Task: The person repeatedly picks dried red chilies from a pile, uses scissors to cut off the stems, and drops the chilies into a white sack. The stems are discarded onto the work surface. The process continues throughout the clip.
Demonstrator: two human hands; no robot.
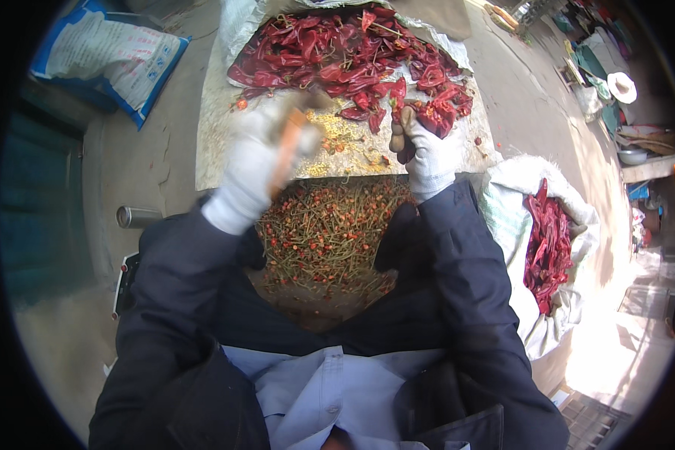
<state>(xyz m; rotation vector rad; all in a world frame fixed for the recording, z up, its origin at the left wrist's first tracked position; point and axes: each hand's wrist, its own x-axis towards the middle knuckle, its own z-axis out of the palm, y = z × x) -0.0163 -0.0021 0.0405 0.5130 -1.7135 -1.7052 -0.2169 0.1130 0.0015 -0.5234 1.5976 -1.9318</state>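
My left hand (259, 146), in a white glove, is closed around an orange-handled tool (288, 147). Motion blurs both, and the tool's dark far end cannot be made out. My right hand (427, 146), in a white glove with dark, worn fingertips, grips a dried red chili pepper (437, 119) at the right of a pale board (219, 152). Dried red chilies (315, 50) spill onto the board from an open white woven sack (237, 28). Yellow seeds (337, 132) lie scattered between my hands.
Cut green stems and red caps (326, 236) cover the ground between my feet. To my right stands an open white woven sack (500, 202) with dried chilies (548, 253) inside. A metal can (139, 217) and a blue-and-white printed sack (112, 56) are at left.
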